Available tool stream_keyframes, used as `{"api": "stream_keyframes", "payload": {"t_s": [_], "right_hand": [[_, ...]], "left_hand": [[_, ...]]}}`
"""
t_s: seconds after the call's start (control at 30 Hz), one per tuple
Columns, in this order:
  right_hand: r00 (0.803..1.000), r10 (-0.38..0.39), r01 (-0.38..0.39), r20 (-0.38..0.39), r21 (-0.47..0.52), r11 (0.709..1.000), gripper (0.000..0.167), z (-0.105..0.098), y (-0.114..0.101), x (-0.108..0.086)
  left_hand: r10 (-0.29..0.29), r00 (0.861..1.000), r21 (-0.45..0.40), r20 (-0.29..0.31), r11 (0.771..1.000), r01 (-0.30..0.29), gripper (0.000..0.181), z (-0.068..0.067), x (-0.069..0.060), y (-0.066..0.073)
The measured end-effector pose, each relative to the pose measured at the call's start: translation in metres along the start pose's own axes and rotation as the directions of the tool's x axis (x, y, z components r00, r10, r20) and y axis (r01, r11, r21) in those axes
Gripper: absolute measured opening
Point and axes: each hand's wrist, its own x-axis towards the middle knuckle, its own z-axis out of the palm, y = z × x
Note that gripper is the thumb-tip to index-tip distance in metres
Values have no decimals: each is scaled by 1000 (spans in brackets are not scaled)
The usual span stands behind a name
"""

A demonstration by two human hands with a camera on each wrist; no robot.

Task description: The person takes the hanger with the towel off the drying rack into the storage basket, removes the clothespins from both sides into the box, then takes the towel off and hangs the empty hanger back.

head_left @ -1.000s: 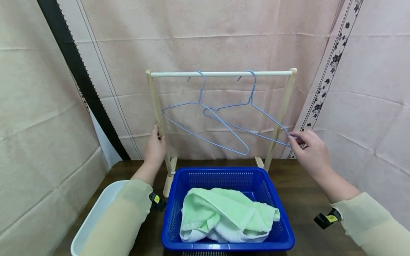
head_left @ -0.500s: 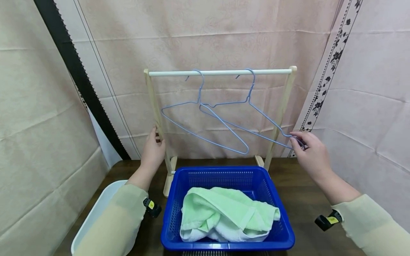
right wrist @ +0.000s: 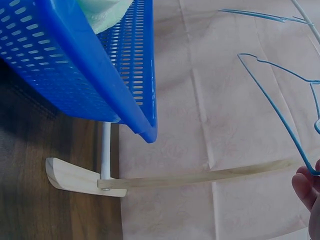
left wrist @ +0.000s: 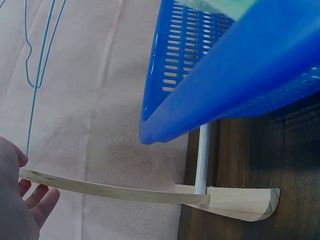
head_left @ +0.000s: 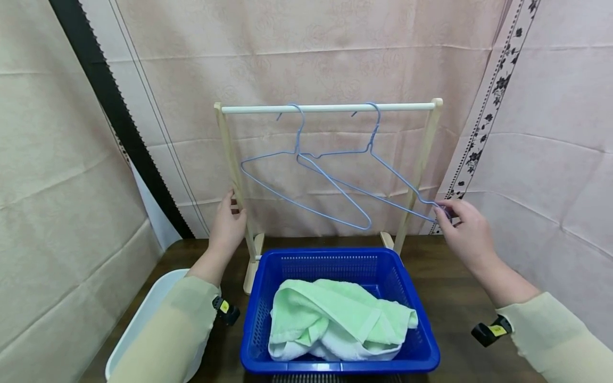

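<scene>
A small rack with a pale top bar (head_left: 330,109) and wooden posts stands on the table. Two blue wire hangers hang from its bar. On the left post (head_left: 229,154), my left hand (head_left: 227,226) holds on, thumb and fingers on opposite sides of the wood. My right hand (head_left: 466,231) pinches the lower outer corner of the right hanger (head_left: 395,173), which sits turned at an angle. The left hanger (head_left: 334,185) hangs free, overlapping the other in the head view. In the right wrist view, fingertips (right wrist: 304,186) meet the blue wire at its corner.
A blue perforated basket (head_left: 340,367) stands in front of the rack, with a crumpled green and white towel (head_left: 345,314) inside. To the left is a pale shallow tray (head_left: 129,335), partly behind my sleeve. Cloth drapes surround the wooden table (head_left: 455,330).
My right hand has shifted very slightly outward, its grip still on the hanger's corner. My left hand has slipped a little lower along the post. Basket and towel stay put.
</scene>
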Motion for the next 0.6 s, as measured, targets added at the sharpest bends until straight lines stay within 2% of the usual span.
{"api": "stream_keyframes", "payload": {"t_s": [0.17, 0.33, 0.6], "right_hand": [[1000, -8, 8, -5, 24, 1000, 19, 0, 3, -2], [999, 32, -33, 18, 58, 998, 23, -2, 5, -6], [996, 77, -81, 35, 142, 986, 30, -5, 13, -17]], "left_hand": [[6, 1000, -6, 3, 1000, -6, 64, 2, -2, -4], [23, 1000, 6, 16, 1000, -23, 62, 1, -7, -11], [36, 995, 147, 88, 988, -49, 64, -12, -29, -16]]}}
